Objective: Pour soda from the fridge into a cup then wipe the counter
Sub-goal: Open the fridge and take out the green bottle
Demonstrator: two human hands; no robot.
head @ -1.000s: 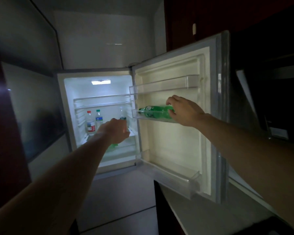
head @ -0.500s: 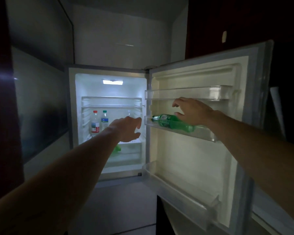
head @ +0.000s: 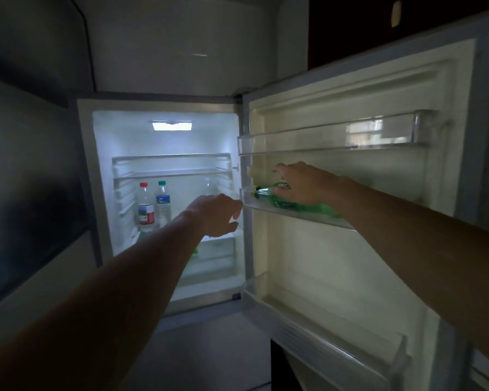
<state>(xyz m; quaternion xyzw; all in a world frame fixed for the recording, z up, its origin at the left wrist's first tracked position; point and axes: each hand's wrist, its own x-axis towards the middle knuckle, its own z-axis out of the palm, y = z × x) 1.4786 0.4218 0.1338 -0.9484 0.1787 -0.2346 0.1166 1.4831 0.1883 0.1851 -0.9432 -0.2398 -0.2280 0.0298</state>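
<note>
One fridge (head: 164, 136) is seen at centre frame, with one open door (head: 350, 263) at the right. Three door racks are counted: an upper rack (head: 336, 136), a middle rack (head: 247, 200), a lower rack (head: 322, 342). One green bottle (head: 291, 205) is counted right of centre. Two upright bottles are counted centre left: a red-capped bottle (head: 146, 210), a teal-capped bottle (head: 163, 204). One lamp (head: 172, 126) is counted. Two hands are counted: left hand (head: 216, 214), right hand (head: 305, 184).

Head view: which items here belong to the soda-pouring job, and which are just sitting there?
Job: green plastic soda bottle lying in the middle door shelf; right hand on it, grip unclear; left hand, open, beside that shelf; open white fridge.
Bystanders: clear red-capped bottle; clear green-capped bottle; clear upper door shelf.
</note>
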